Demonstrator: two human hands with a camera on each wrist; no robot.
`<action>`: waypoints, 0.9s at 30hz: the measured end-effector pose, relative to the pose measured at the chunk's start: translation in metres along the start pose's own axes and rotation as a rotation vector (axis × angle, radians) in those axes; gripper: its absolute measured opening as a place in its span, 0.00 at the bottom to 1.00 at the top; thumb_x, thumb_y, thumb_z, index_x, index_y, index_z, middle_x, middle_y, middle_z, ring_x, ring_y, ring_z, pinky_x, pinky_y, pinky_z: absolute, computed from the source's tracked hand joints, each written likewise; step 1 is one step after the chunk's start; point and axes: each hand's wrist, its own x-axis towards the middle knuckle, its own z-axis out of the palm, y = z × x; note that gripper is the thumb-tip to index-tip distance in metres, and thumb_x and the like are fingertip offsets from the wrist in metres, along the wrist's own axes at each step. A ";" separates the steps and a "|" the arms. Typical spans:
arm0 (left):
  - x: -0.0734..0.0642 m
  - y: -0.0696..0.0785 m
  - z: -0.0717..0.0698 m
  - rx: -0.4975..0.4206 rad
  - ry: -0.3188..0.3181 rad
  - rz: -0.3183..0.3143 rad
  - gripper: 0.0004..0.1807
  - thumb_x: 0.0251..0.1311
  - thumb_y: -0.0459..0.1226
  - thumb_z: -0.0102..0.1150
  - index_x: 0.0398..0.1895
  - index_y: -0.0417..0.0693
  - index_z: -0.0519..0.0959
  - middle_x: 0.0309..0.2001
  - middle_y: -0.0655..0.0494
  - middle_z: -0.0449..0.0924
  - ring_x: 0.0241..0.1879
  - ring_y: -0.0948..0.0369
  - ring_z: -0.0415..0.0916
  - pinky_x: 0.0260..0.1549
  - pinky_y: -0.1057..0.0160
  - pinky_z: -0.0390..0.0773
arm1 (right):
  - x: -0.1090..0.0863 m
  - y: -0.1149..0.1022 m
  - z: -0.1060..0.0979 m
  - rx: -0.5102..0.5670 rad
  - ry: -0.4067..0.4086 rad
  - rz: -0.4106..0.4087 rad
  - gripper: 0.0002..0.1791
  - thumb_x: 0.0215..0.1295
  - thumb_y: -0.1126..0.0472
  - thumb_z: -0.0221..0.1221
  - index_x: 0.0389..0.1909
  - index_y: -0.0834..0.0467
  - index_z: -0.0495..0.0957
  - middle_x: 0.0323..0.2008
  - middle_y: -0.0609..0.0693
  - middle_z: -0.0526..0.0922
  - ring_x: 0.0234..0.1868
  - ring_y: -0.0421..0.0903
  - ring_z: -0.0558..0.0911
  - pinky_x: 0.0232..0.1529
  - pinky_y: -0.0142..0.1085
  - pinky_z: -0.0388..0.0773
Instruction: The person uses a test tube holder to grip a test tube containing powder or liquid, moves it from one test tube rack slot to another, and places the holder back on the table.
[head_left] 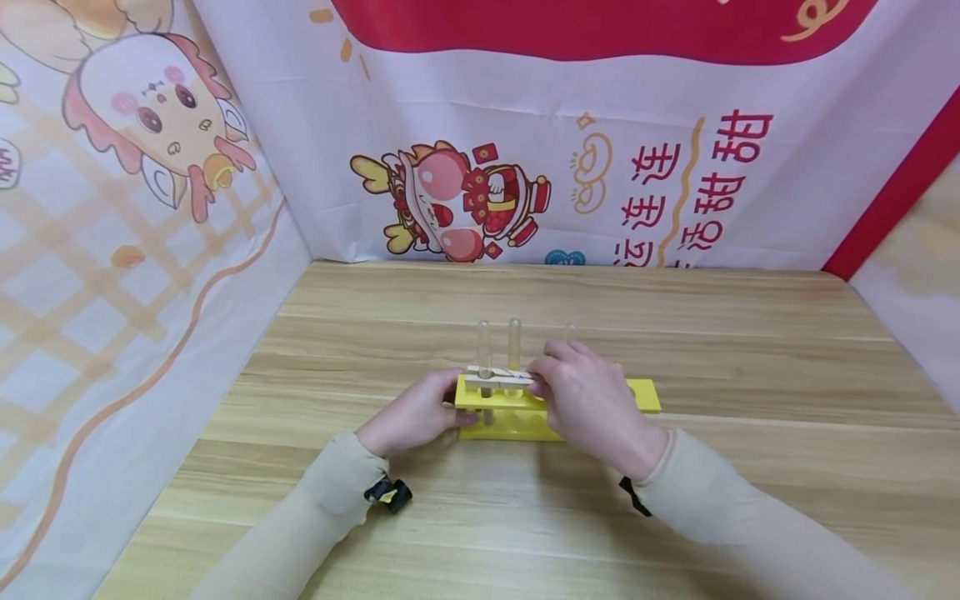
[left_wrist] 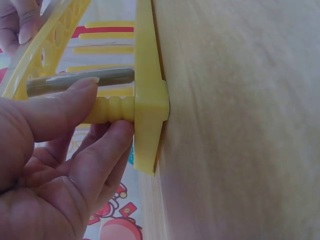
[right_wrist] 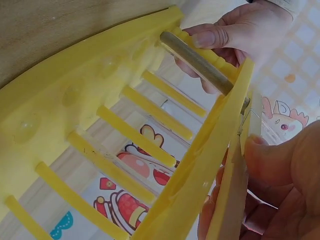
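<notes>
A yellow test tube rack (head_left: 645, 393) stands on the table. My left hand (head_left: 416, 412) grips the ridged end post (left_wrist: 112, 109) of the rack between thumb and fingers. In the leftmost hole stands a test tube (head_left: 483, 346) whose lower part holds grey-brown contents (right_wrist: 200, 62). My right hand (head_left: 592, 408) holds a wooden test tube holder (head_left: 495, 382) just above the rack's top plate. The holder's far end lies at that tube, and a wire spring (right_wrist: 246, 120) shows on it. The right fingertips are partly hidden behind the holder in the right wrist view.
Another test tube (head_left: 514, 337) stands in the rack beside the first. A further one (head_left: 571, 331) rises behind my right hand. The wood-grain table (head_left: 375, 317) ends at a printed cloth wall (head_left: 300, 150) at the back, with another cloth on the left.
</notes>
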 end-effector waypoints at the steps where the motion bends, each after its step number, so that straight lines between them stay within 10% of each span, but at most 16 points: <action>1: 0.000 0.000 0.000 0.001 0.000 0.000 0.22 0.61 0.33 0.67 0.57 0.54 0.77 0.52 0.62 0.80 0.53 0.62 0.76 0.58 0.55 0.72 | 0.000 0.000 0.000 0.005 0.002 0.001 0.04 0.59 0.64 0.69 0.35 0.58 0.86 0.29 0.46 0.77 0.31 0.44 0.75 0.29 0.39 0.80; 27: 0.000 0.000 0.002 0.011 0.006 -0.013 0.15 0.61 0.32 0.67 0.49 0.52 0.78 0.46 0.61 0.82 0.49 0.62 0.77 0.52 0.56 0.76 | 0.018 -0.005 -0.071 0.018 0.100 -0.034 0.02 0.62 0.67 0.66 0.35 0.60 0.85 0.31 0.48 0.79 0.34 0.49 0.78 0.33 0.44 0.80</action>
